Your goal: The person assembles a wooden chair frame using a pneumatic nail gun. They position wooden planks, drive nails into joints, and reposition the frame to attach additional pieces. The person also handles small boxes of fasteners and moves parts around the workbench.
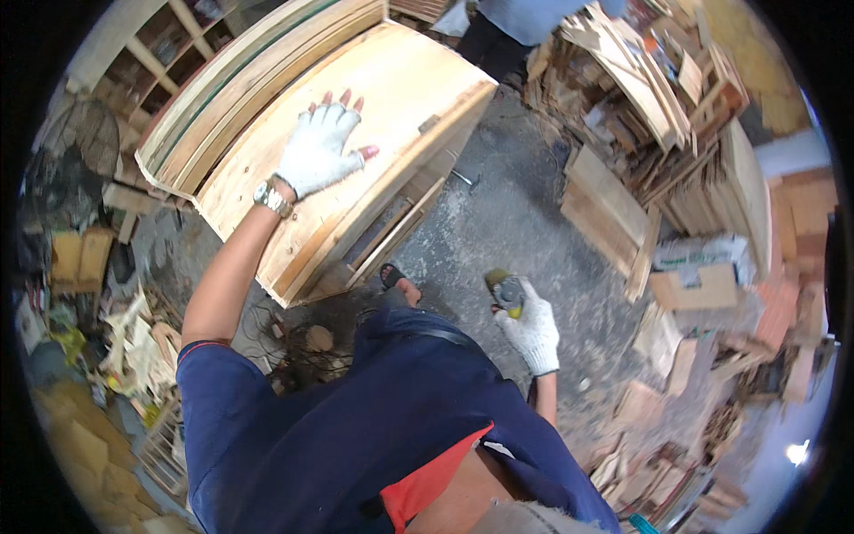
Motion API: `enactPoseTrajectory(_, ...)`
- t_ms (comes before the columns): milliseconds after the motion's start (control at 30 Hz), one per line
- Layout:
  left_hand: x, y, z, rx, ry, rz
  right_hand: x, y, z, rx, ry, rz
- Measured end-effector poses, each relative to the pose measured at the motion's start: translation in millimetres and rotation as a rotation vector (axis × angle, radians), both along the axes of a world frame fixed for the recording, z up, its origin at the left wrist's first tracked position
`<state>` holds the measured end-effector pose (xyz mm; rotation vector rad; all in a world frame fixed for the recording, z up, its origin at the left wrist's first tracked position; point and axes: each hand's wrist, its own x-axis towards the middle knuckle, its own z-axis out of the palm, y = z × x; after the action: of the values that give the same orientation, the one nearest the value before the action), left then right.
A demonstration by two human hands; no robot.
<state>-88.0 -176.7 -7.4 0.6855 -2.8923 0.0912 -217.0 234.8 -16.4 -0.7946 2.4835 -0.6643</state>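
Observation:
My left hand, in a white fingerless glove with a wristwatch below it, lies flat with spread fingers on the pale wooden panel. This panel is the upper face of a large wooden furniture piece with a raised, layered board along its far left side and an open recess below its near edge. Off to the right, above the floor, my right hand in a white glove is closed around a small dark grey and yellow tool with an olive-brown end. Its exact kind I cannot make out.
Heaped wood scraps and leaning boards stand at the right. A hammer-like tool lies on the grey floor beside the furniture. Another person in blue stands at the far side. A fan and wood shavings are at left.

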Motion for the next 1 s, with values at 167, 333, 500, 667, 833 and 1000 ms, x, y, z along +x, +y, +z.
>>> enactPoseTrajectory(167,6.3,78.8,6.5,-0.005,-0.049,-0.249,53.7,126.5,-38.8,-0.051,0.072,-0.4)
enactPoseTrajectory(333,15.3,150.2,-3.2,0.386,-0.108,-0.473,143.0,231.7,-67.6,0.04,0.028,-0.677)
enactPoseTrajectory(500,42.5,290.9,-42.2,0.649,-0.106,-0.838,233.4,296.8,-77.6,0.116,-0.231,-1.008)
enactPoseTrajectory(667,69.6,340.9,-48.2,0.699,0.034,-0.873,278.7,305.6,-90.8,-0.022,-0.055,-0.922)
enactPoseTrajectory(833,89.2,290.9,-27.2,0.506,0.236,-0.712,254.1,279.4,-100.7,-0.083,-0.216,-0.888)
enactPoseTrajectory(1000,117.7,227.4,-4.2,0.362,0.486,-0.468,195.0,211.2,-92.6,-0.12,-0.052,-0.587)
